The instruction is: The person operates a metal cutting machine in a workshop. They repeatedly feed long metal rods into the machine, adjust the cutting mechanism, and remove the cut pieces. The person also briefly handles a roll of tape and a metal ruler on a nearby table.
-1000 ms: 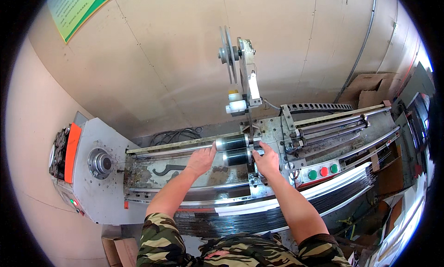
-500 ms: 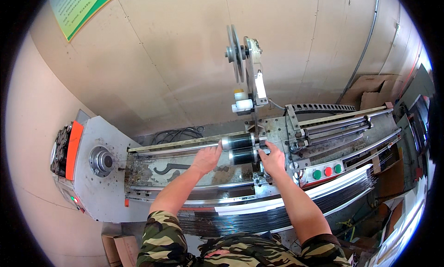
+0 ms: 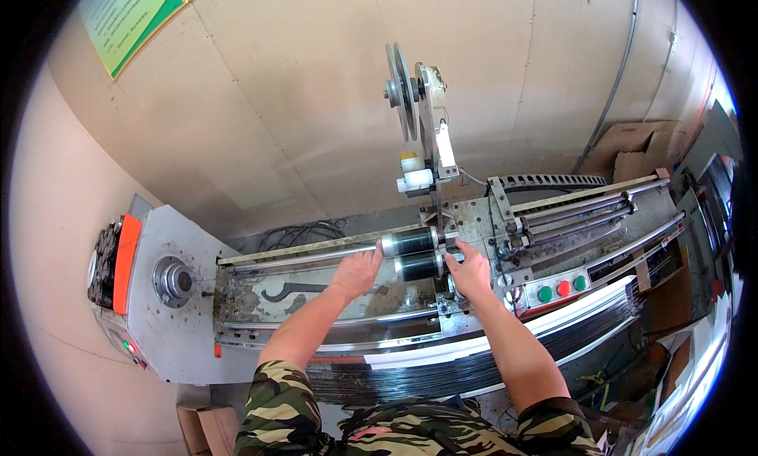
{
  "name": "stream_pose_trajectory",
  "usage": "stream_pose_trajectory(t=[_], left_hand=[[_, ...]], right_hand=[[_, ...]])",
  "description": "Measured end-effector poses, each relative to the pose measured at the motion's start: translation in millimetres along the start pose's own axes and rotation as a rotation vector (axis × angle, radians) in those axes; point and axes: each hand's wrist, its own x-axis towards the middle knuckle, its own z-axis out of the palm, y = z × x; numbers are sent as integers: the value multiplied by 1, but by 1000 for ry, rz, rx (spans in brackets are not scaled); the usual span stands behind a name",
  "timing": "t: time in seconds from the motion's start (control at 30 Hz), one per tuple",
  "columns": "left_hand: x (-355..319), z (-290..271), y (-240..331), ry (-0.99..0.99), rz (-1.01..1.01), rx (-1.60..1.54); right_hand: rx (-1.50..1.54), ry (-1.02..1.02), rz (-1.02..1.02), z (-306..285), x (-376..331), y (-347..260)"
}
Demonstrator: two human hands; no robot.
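Two black rollers with silver ends lie side by side across the carriage of a long machine: the far roller (image 3: 409,243) and the near roller (image 3: 418,267). My left hand (image 3: 359,271) is at their left ends, fingertips pressed together by the silver rims; anything pinched there is too small to make out. At the right ends is my right hand (image 3: 471,271), its thumb and forefinger curled close to the metal fittings. What lies between those fingertips is hidden. Left of my left hand, a dark hook spanner (image 3: 292,290) rests on the machine bed (image 3: 251,296).
A grey headstock with a round chuck (image 3: 174,281) stands at the left. Above the rollers rises a post with a wheel (image 3: 403,91). A button panel (image 3: 562,288) with green and red buttons sits at the right. Thin black rods (image 3: 426,377) lie along the near side.
Both hands stay at the roller ends, with only slight finger shifts. The view has shifted slightly; the rollers and spanner keep their places on the machine.
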Motion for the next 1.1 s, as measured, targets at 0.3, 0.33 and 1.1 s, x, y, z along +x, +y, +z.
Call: stream_pose_trajectory(t=[0.3, 0.33, 1.1], left_hand=[[6, 1, 4, -6, -1, -13], [5, 1, 4, -2, -1, -12], [5, 2, 11, 38, -40, 6]], right_hand=[[-6, -23, 7, -5, 2, 4], [-4, -26, 6, -5, 2, 3], [-35, -100, -12, -10, 0, 0]])
